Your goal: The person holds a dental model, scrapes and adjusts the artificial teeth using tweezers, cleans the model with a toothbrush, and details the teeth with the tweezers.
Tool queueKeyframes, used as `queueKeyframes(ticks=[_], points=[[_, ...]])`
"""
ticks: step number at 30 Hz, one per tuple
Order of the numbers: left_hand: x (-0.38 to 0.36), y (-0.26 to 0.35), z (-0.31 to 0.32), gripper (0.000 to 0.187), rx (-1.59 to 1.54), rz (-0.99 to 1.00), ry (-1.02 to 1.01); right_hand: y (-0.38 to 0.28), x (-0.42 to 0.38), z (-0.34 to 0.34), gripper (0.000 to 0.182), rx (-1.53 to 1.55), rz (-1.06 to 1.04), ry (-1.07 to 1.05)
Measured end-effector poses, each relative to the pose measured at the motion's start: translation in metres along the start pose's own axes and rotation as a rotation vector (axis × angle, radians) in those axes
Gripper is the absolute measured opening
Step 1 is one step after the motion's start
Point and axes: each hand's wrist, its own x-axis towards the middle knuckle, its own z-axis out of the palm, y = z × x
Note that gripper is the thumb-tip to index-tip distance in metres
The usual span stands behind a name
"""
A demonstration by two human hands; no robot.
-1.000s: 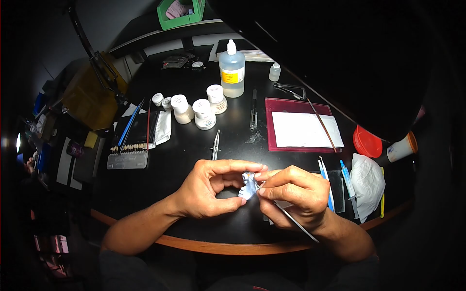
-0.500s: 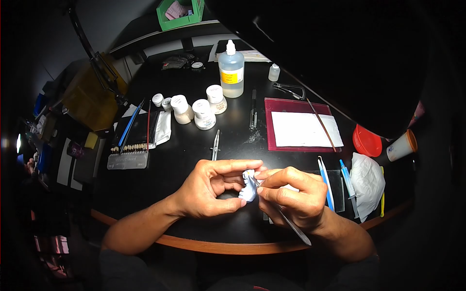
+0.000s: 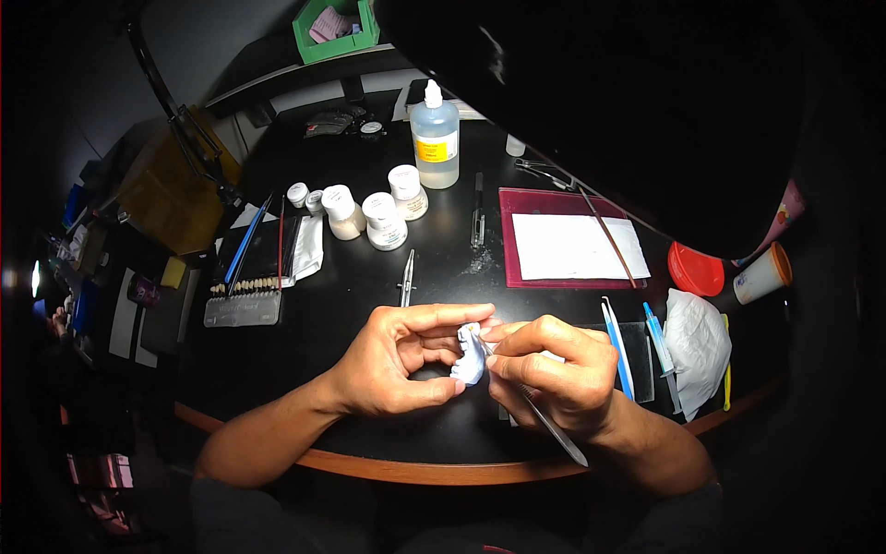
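Between the thumb and fingers of my left hand (image 3: 397, 355) is a pale blue dental model (image 3: 470, 358), its row of teeth turned to the left. My right hand (image 3: 558, 369) pinches a slim metal dental carver (image 3: 552, 427) like a pen. The carver's broad flat end sticks out below the hand, while its working tip meets the model's right side behind my fingers. Both hands are close together over the front of the black table. Just beyond my left fingers lie metal tweezers (image 3: 406, 277).
Several white-capped jars (image 3: 384, 223) and a large bottle (image 3: 436, 138) stand behind my hands. At left is a tooth shade guide (image 3: 244, 308). A maroon pad (image 3: 510, 249) with white paper (image 3: 581, 247), a red bowl (image 3: 694, 269) and a crumpled white tissue (image 3: 698, 346) are at right. A dark lamp hood (image 3: 628, 102) overhangs the upper right.
My view has shifted slightly, so the table things sit a little differently in frame. Both hands keep their grips, with the model turned very slightly and the carver still against it.
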Motion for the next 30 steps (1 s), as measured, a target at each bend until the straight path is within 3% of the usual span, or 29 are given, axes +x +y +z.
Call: queueKeyframes(ticks=[17, 30], points=[[0.0012, 0.0007, 0.0017, 0.064, 0.064, 0.0, 0.065, 0.001, 0.0009, 0.0001, 0.017, 0.057, 0.116, -0.047], [0.0033, -0.001, 0.0017, 0.078, 0.138, 0.023, 0.089, 0.0027, -0.0025, -0.0026, 0.016, 0.063, 0.162, -0.097]])
